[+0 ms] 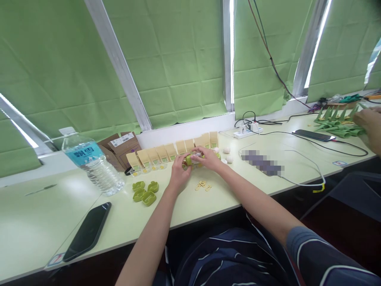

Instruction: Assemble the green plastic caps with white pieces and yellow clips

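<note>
Between my hands is a small green plastic part with a shiny clear piece on top (195,157). My left hand (180,170) grips its left side, fingers curled round it. My right hand (208,159) closes on it from the right, fingers bent over the top. The fingers hide much of the part. Several small yellow loop-shaped pieces (203,184) lie on the table just in front of my hands. A cluster of green shaped plastic cups (145,192) is to the left. Behind my hands stands a row of clear boxes with tan card backs (154,157).
A large water bottle (95,163) leans at the left, near a cardboard box (123,149) and a black phone (87,230). Small whitish round pieces (228,159) sit right of my hands. Cables run past a power strip (248,132). Another person's hand (370,125) is among green cones.
</note>
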A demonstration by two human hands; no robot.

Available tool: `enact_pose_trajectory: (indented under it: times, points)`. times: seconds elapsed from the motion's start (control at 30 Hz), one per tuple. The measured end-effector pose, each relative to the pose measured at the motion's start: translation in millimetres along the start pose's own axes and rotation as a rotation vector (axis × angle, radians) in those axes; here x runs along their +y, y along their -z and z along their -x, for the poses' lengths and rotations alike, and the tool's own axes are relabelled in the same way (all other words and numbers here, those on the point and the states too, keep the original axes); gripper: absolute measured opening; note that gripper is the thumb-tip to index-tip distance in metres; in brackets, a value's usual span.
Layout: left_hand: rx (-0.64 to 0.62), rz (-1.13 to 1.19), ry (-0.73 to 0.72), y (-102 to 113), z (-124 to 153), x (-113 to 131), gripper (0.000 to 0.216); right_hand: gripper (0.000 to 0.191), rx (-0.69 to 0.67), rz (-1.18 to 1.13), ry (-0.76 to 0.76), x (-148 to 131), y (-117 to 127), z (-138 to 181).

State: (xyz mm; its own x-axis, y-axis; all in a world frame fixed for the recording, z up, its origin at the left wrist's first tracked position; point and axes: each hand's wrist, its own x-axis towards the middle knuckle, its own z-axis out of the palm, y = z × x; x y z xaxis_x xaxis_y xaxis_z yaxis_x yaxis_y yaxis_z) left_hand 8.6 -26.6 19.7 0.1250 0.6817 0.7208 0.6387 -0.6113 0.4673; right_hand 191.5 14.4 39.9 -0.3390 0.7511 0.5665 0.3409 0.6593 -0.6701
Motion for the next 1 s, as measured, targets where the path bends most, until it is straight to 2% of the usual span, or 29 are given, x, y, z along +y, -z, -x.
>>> enact_pose_trajectory:
  times: [0.23,1.0]
  points:
    - [0.029,-0.015,0.016,1.4,-0.3,2.0,0.047,0.046,0.007,0.033,-0.017,1.6,-0.7,0.0]
    - [-0.073,0.066,-0.012,0.1,-1.4,-0.8,0.044,0.042,-0.078,-0.026,0.031,2.1,-3.1,1.0]
